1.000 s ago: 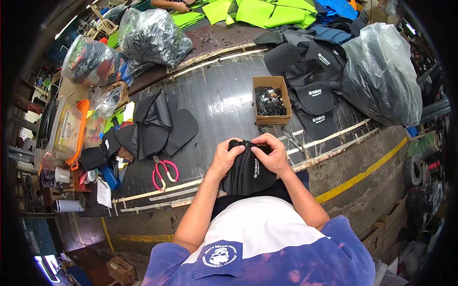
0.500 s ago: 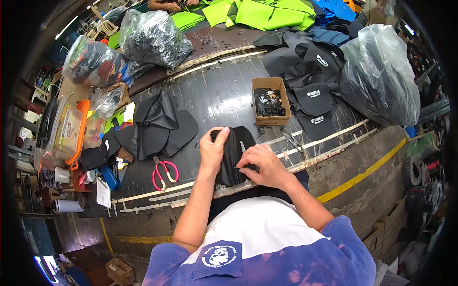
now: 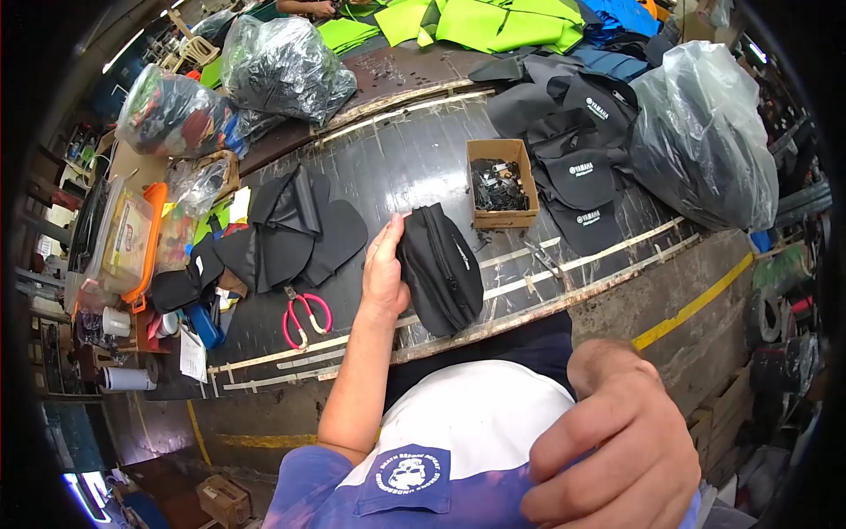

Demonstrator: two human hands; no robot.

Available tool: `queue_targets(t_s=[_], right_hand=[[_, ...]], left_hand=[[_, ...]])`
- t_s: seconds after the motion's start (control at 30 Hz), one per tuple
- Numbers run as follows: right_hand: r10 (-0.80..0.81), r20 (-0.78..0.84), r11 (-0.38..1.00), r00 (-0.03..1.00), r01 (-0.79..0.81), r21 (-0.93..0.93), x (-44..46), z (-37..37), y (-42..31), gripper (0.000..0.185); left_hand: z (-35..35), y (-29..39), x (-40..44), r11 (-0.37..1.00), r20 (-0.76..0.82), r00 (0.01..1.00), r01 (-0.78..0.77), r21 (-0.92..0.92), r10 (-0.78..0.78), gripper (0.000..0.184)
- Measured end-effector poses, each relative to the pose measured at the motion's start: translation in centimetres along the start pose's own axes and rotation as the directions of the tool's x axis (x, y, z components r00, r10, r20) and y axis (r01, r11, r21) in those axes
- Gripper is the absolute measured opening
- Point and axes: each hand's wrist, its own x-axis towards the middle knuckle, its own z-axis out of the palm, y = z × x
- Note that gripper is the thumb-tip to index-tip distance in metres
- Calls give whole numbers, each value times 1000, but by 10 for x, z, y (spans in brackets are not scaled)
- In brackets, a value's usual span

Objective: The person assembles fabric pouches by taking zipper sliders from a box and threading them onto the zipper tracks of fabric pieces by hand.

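A black zippered pouch [image 3: 441, 269] stands tilted at the table's near edge, small white lettering on its right side. Along its left side lies my left hand [image 3: 384, 269], gripping it, with part of the fingers hidden. My right hand [image 3: 617, 441] is away from the pouch, large and close to the camera at the lower right. Its fingers curl inward, and anything inside them is hidden. Beyond the pouch sits a small cardboard box [image 3: 503, 218] of little black pieces. Pink-handled cutters [image 3: 306, 322] lie left of my left arm.
Black cut pieces [image 3: 300, 234] lie on the left, more with YAMAHA lettering [image 3: 577, 176] on the right. A metal tool [image 3: 544, 257] rests near the edge. Plastic bags [image 3: 705, 137] and bright green sheets [image 3: 502, 26] are farther back, near another person's hands [image 3: 308, 7].
My right hand has left the pouch and come back toward the camera at the lower right. The left hand has shifted to the pouch's side, and the pouch has turned somewhat.
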Motion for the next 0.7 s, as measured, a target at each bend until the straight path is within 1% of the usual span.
queue_targets(t_s=[0.03,0.07,0.13,0.17,0.2,0.27,0.3,0.33,0.37,0.4,0.43,0.47,0.5,0.53,0.57,0.63,0.67,0.7], right_hand=[[-47,41,986,998,53,-157,8,1,1,23],[-82,94,943,992,108,-314,11,1,0,26],[125,117,910,985,-67,-409,-18,10,8,38],[280,65,894,958,-235,-382,-18,6,25,46],[423,25,854,906,-389,-346,-16,-3,48,56],[388,-267,712,882,-471,-521,-47,-4,96,70],[427,-268,702,864,-503,-504,-67,-6,119,72],[464,-269,689,844,-534,-490,-87,-8,137,74],[638,-243,671,731,-682,-290,-106,-7,147,62],[783,-172,593,598,-801,-86,-121,-6,157,51],[783,-168,594,599,-800,-85,-136,-3,165,51],[873,-153,475,463,-879,51,-151,4,169,40],[942,-118,333,316,-925,184,-162,10,170,31],[943,-118,330,312,-926,186,-167,16,169,31],[922,-196,372,334,-904,210,-170,21,168,27],[862,-351,462,366,-852,245,-177,31,169,21],[790,-384,559,478,-819,130,-185,33,174,23],[791,-384,557,476,-820,132,-187,33,175,23]], left_hand=[[-2,2,-3,1000,-2,1000,6,6,-6,33],[-3,3,-4,999,46,999,21,34,-23,34],[-1,-1,-5,996,151,987,45,78,-57,35],[1,-1,-11,996,153,986,47,79,-58,35],[4,0,-18,991,193,981,-8,133,-18,34],[10,5,-30,966,270,961,-127,226,63,32],[12,9,-34,966,267,962,-128,223,66,32],[15,12,-37,920,292,946,-231,315,138,30],[18,16,-39,855,323,925,-326,403,201,29],[19,17,-40,770,361,896,-416,483,258,28],[17,17,-40,770,358,897,-416,483,260,28],[16,17,-40,768,306,918,-382,514,251,28],[15,15,-41,767,254,937,-343,543,239,29],[14,14,-40,764,202,952,-304,569,228,30],[13,12,-39,766,202,954,-300,569,223,30],[7,9,-37,459,293,889,-437,774,352,35],[4,9,-36,273,353,845,-478,835,401,38],[3,8,-35,274,352,846,-477,835,399,38]])
